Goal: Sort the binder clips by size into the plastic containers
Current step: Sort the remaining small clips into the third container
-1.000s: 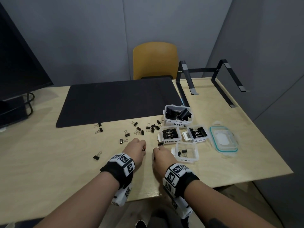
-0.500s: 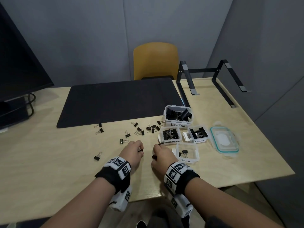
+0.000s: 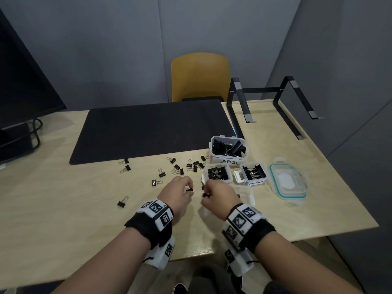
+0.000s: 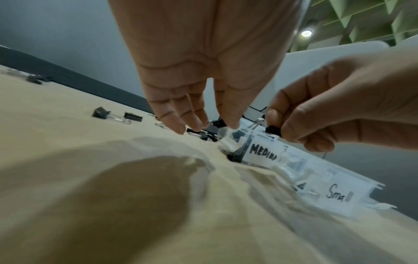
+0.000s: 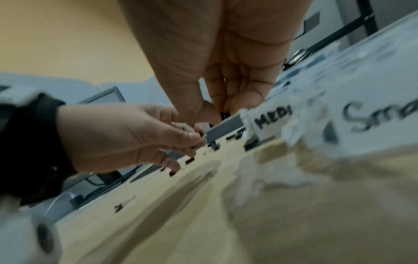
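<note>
Fingers of the right hand (image 3: pixel 218 195) are curled, and thumb and forefinger pinch a small black binder clip (image 3: pixel 205 195) just left of that hand, near the middle of the head view. Fingers of the left hand (image 3: pixel 177 195) are also bent, and their tips pinch another small black clip (image 3: pixel 189 189). Both hands are close together, slightly above the wooden table (image 3: pixel 63 209).

Loose clips (image 3: pixel 180 166) lie scattered on the table above and left of the hands, and one single clip (image 3: pixel 122 203) lies further to the lower left. To the right of the hands there is a container marked "Small" (image 4: pixel 339 195), partly hidden in the head view. Above it are two containers marked "Medium" (image 3: pixel 217 174) (image 3: pixel 254 174), both holding clips. The "LARGE" container (image 3: pixel 228 150) with big clips is above these, at the edge of the dark mat (image 3: pixel 148 132). A lid with teal rim (image 3: pixel 288 181) lies at the right.
</note>
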A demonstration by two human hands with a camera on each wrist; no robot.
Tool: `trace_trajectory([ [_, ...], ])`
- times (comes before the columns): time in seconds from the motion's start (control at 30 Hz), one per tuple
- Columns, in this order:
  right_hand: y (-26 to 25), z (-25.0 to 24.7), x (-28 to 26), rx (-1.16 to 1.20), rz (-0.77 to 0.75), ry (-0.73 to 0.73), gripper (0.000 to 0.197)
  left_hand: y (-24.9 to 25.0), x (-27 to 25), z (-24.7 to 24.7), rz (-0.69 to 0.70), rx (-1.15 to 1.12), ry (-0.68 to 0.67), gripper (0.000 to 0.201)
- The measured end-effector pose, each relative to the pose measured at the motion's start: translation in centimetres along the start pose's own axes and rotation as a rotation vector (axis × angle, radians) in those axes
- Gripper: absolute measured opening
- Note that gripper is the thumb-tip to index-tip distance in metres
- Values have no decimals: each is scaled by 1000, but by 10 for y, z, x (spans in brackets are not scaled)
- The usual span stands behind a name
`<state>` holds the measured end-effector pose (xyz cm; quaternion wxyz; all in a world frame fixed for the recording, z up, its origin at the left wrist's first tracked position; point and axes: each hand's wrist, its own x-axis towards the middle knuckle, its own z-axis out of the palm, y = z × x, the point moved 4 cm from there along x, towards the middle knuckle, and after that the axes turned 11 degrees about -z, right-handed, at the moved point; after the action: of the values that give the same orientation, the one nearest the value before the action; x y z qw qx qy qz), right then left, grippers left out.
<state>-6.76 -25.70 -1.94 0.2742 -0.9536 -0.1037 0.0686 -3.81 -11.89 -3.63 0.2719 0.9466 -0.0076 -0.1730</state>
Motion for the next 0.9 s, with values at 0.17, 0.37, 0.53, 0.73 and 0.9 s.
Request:
trace_trajectory([
  [0.17, 35, -38, -16, -45, 67, -6, 5, 27, -8, 5, 82, -39, -36, 7],
  [0.37, 73, -54, -31, -68, 113, -46, 10, 55, -13, 18, 199, -55, -74, 14],
  [0.53, 84, -57, -45, 42, 88, 16, 27, 78, -20, 37, 323, -57, -80, 13],
  [0.73, 85, -48, -50, 62, 56, -56, 60, 83, -20, 48, 316, -53, -93, 21],
  [0.9, 80, -48, -48, 0, 58, -63, 58, 67, -19, 35, 256, -50, -71, 29],
])
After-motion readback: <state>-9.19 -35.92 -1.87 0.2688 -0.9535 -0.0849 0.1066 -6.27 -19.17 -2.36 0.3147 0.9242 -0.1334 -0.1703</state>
